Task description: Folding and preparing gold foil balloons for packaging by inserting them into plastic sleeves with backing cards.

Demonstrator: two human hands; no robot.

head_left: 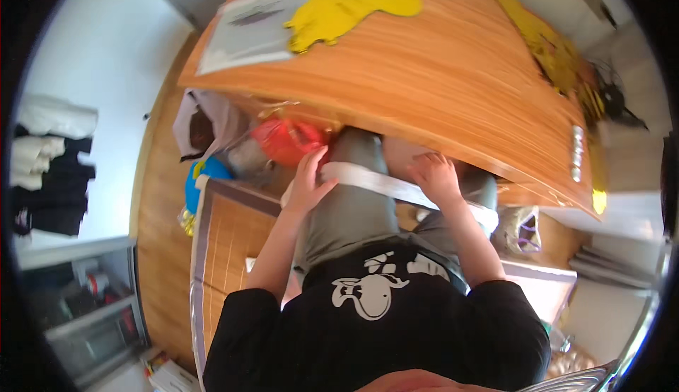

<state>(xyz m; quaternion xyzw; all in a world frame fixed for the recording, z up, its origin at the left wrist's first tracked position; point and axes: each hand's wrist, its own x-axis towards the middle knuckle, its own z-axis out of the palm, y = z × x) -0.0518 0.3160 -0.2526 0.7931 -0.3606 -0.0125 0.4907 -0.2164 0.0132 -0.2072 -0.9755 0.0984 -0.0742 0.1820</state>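
A long white strip [375, 181] lies across my thighs, just in front of the wooden table's edge. My left hand [311, 181] is at the strip's left end, open, with thumb and fingers apart. Further right, my right hand [433, 175] is over the strip's far side, its fingers loosely bent and spread; I see nothing gripped in it. Whether its fingertips touch the pale pinkish surface [403, 155] beyond cannot be told. My right wrist passes above the strip, and the table hides my knees.
On the wooden table [438, 60] lie a yellow glove-shaped piece [361, 3] and a clear plastic sleeve [247, 28]. A red bag [286, 139] and a blue object [204, 180] sit at the lower left. A patterned bag [522, 229] stands right of my legs.
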